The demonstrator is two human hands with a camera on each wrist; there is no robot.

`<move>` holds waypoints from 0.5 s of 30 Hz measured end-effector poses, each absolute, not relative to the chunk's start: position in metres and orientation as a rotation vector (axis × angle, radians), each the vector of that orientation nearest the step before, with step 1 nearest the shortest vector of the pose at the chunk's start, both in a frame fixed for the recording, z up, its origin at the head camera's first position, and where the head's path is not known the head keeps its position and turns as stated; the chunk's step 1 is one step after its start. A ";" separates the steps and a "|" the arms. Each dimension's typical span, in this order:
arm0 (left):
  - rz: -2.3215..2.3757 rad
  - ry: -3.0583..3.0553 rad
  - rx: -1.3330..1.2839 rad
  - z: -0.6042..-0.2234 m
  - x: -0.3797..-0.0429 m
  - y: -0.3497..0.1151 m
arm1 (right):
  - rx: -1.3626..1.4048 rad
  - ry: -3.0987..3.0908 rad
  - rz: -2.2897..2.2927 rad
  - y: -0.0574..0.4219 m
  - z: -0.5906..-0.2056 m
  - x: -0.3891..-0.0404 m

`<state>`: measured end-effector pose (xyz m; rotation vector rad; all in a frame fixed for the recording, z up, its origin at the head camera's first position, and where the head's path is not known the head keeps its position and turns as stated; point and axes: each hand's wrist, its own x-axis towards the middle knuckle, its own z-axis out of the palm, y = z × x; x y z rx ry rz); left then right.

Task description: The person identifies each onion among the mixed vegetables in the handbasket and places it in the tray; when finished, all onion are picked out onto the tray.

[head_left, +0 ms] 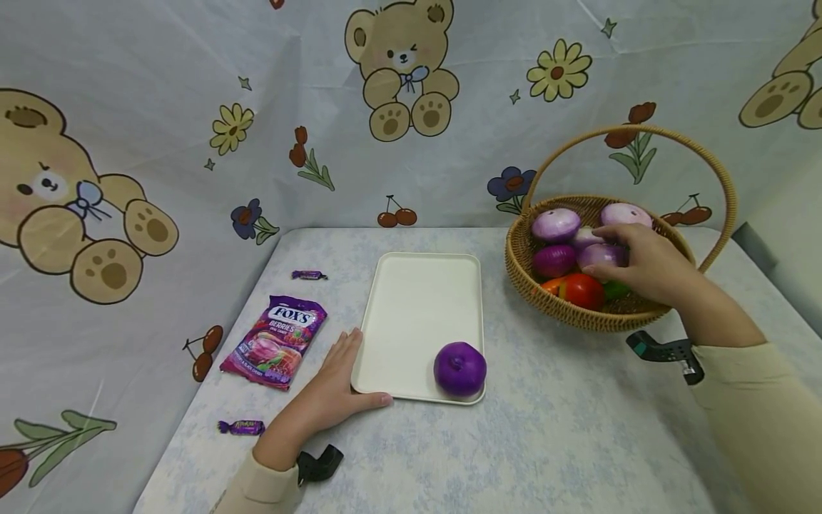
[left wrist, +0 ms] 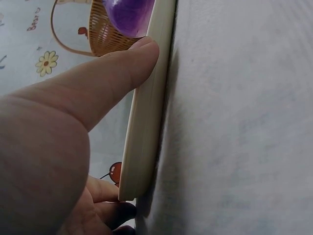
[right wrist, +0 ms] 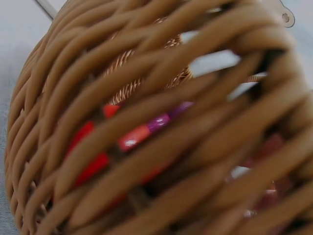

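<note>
My left hand (head_left: 334, 382) rests at the near left corner of a cream tray (head_left: 417, 307), fingers along its left side. Its straight thumb touches the tray's near wall (left wrist: 146, 132) in the left wrist view. A round, deep purple onion (head_left: 459, 369) sits in the tray's near right corner. Over at the wicker basket (head_left: 578, 314), my right hand (head_left: 655, 264) reaches inside, with thumb and fingers around a glossy purple onion (head_left: 602, 255). The basket's weave (right wrist: 146, 147) covers most of the right wrist view and hides that hand.
Several more purple onions (head_left: 556, 225), a red tomato (head_left: 582, 291) and something green (head_left: 615, 289) fill the basket, beneath its tall arched handle (head_left: 722, 178). Left of the tray lie a purple candy bag (head_left: 276, 343) and two wrapped candies, one far (head_left: 309, 275), one near (head_left: 241, 427).
</note>
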<state>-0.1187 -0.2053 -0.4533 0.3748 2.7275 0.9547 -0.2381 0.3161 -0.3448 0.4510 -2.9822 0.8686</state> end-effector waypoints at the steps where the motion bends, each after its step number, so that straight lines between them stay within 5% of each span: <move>1: 0.952 2.727 0.377 -0.453 -0.119 -0.205 | 0.456 -2.981 0.850 0.316 -0.345 -0.238; 15: 0.949 2.734 0.375 -0.453 -0.118 -0.205 | 0.468 -2.917 0.794 0.314 -0.347 -0.234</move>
